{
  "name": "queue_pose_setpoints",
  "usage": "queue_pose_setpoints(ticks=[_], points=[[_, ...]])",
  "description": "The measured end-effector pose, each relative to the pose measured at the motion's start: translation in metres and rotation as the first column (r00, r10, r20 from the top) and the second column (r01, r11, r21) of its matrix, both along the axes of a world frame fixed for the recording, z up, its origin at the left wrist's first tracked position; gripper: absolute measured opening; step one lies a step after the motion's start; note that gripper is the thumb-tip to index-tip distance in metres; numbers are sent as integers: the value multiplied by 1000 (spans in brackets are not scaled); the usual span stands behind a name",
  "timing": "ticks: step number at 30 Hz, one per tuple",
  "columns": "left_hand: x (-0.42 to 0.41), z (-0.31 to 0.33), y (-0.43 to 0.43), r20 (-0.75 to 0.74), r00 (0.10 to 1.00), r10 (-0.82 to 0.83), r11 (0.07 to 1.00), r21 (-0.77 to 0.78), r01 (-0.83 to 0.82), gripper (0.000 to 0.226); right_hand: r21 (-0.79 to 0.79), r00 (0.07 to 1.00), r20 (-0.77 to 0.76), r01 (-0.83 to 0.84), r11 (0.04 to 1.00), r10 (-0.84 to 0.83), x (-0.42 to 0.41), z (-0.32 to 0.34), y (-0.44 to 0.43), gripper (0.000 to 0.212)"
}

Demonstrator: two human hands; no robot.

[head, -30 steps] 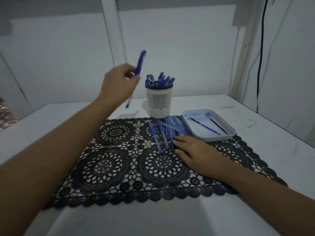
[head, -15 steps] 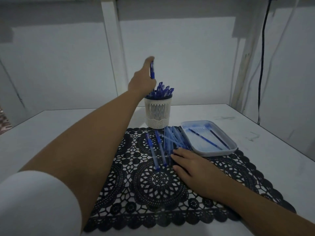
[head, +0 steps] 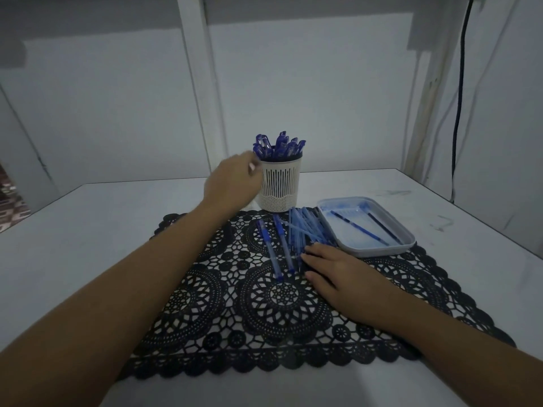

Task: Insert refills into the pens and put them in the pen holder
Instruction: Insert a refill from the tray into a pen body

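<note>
A white slotted pen holder [head: 281,185] stands at the back of the mat, packed with several blue-capped pens [head: 277,146]. My left hand [head: 233,179] hovers just left of the holder's rim, fingers loosely curled and holding nothing. Two assembled blue pens [head: 274,248] lie side by side on the mat. Beside them is a heap of clear blue pen barrels [head: 305,229]. My right hand [head: 335,270] rests flat on the mat, fingertips touching the near end of that heap. A shallow white tray [head: 407,245] holds two dark refills [head: 357,227].
Everything sits on a black lace mat [head: 205,304] on a white table [head: 88,218]. White walls and a post stand close behind. A black cable [head: 458,113] hangs down the right wall.
My left hand carried a blue pen over the holder, let it go inside, and has drawn back down to the holder's left side with nothing in it. My right hand stayed put.
</note>
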State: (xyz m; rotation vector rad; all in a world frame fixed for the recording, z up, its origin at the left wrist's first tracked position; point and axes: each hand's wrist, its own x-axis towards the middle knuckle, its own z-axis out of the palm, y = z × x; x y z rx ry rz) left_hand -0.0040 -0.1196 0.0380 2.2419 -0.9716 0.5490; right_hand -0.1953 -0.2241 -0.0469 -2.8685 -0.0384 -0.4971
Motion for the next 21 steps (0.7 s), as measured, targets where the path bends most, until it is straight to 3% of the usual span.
queue_pose_setpoints(ticks=[4,7,10,16,21], points=[[-19,-43,17,-157,987,36,961,278,9,20,7,1000,-5,15,1000,-15,2,0,0,45],[-30,-59,18,-209,972,105,927,375,-19,20,-7,1000,-7,16,1000,-16,1,0,1,45],[-36,-60,11,-219,962,165,899,435,-55,30,-24,1000,-7,13,1000,-13,0,1,2,44],[-38,-49,10,-173,956,236,836,537,-109,23,-21,1000,-23,16,1000,-17,-1,2,2,44],[-46,-41,29,-58,979,195,874,463,-147,14,-18,999,31,23,1000,-23,-2,2,2,43]])
